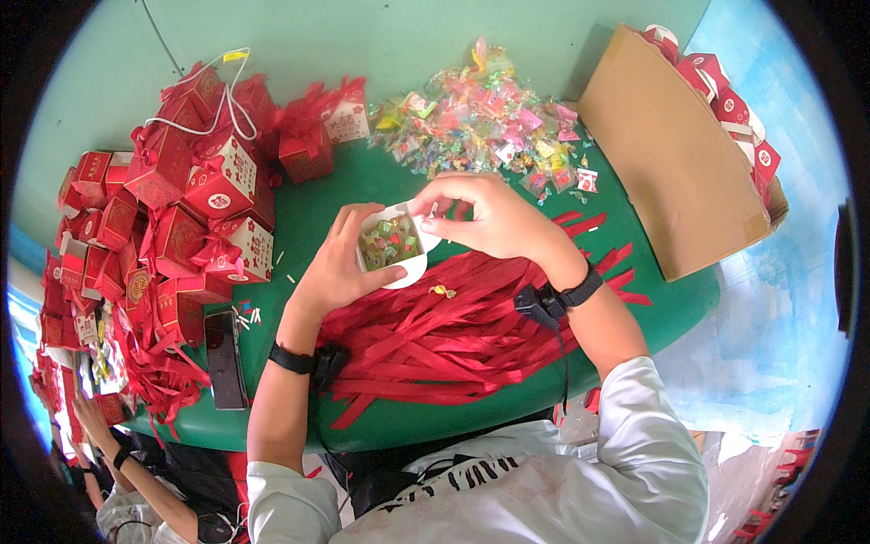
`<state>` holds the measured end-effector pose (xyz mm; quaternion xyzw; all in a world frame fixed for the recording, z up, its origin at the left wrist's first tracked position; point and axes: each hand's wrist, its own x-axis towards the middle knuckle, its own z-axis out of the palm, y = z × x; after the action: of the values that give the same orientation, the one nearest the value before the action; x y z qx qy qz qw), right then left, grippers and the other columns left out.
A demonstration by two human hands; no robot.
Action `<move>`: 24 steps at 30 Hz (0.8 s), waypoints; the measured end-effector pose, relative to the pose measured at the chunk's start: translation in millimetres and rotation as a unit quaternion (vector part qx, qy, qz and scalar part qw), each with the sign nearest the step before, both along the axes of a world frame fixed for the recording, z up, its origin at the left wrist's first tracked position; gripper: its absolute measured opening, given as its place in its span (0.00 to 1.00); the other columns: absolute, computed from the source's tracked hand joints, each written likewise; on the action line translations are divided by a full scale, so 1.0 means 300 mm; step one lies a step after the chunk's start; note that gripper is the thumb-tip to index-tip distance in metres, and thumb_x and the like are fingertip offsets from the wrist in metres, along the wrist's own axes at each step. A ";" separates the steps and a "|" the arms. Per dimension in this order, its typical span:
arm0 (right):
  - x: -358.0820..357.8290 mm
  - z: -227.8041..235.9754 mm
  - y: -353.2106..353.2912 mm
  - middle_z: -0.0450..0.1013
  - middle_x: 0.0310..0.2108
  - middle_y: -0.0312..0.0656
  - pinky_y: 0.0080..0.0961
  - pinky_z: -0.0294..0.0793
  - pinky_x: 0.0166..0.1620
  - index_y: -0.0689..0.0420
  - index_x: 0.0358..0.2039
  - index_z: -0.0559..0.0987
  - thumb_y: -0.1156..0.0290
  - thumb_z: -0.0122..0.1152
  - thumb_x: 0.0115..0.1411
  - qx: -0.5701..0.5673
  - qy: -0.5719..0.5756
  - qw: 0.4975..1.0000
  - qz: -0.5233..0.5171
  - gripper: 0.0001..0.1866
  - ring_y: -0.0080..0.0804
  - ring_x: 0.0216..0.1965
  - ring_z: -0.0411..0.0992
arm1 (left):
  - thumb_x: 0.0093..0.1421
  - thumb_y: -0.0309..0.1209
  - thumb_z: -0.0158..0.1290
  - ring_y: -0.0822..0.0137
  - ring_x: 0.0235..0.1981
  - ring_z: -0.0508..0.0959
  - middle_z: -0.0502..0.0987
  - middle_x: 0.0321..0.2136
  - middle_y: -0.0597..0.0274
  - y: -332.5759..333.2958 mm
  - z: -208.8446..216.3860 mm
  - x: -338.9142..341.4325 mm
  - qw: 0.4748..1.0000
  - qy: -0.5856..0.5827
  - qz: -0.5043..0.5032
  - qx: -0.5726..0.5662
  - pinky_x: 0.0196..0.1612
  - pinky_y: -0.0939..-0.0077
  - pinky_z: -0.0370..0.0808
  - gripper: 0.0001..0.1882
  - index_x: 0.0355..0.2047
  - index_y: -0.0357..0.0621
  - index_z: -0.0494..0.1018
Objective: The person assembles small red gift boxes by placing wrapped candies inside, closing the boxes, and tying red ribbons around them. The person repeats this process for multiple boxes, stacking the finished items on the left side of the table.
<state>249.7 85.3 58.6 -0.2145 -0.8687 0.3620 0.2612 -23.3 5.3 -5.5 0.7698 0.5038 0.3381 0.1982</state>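
2 bare hands work at 1 small open gift box [410, 273], white inside, which is held up over the near side of a heap of red ribbons [453, 349] on the green bench [681, 297]. Wrapped candies [390, 240] fill its inside. The left hand [332, 265] has its grip closed around the box, thumb across the near edge. The right hand [494, 213] curls its fingers at the right rim and white flap; whether that grip pinches the flap, I cannot tell. 1 yellow candy [442, 291] lies on the ribbons. Beyond are a candy pile [480, 122] and, at right, a cardboard carton [671, 159]; stacked red gift boxes [159, 170] stand at left.
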 end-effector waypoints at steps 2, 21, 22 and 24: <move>0.024 0.005 0.009 0.84 0.36 0.39 0.30 0.80 0.43 0.58 0.44 0.87 0.68 0.73 0.67 -0.006 -0.029 1.000 -0.010 0.09 0.28 0.38 0.82 | 0.51 0.43 0.78 0.41 0.65 0.74 0.71 0.62 0.43 -0.002 0.001 -0.002 1.000 0.001 0.001 0.000 0.68 0.53 0.73 0.49 0.68 0.38 0.67; -0.021 -0.100 -0.078 0.85 0.32 0.48 0.45 0.82 0.44 0.53 0.38 0.90 0.55 0.69 0.61 0.046 -0.390 0.919 0.030 0.15 0.50 0.38 0.84 | 0.51 0.43 0.78 0.41 0.64 0.75 0.72 0.62 0.44 -0.003 -0.002 0.000 1.000 0.002 0.003 0.007 0.67 0.53 0.74 0.48 0.67 0.39 0.67; -0.014 -0.074 -0.078 0.85 0.32 0.47 0.44 0.82 0.44 0.53 0.39 0.90 0.57 0.68 0.62 0.032 -0.378 0.925 0.034 0.14 0.49 0.38 0.84 | 0.51 0.43 0.78 0.41 0.64 0.75 0.72 0.62 0.44 -0.005 0.001 0.000 1.000 -0.001 0.002 0.008 0.67 0.53 0.74 0.47 0.67 0.39 0.67; 0.006 -0.033 -0.072 0.85 0.33 0.46 0.42 0.82 0.44 0.54 0.39 0.90 0.60 0.67 0.63 0.014 -0.349 0.936 0.047 0.12 0.47 0.38 0.84 | 0.51 0.43 0.78 0.41 0.64 0.75 0.72 0.61 0.44 -0.008 0.002 0.000 1.000 -0.001 0.004 0.009 0.67 0.53 0.74 0.47 0.66 0.39 0.68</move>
<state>251.5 63.7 48.6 -0.2827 -0.9194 0.2639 -0.0724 -23.3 3.1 -4.9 0.7692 0.5037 0.3440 0.1906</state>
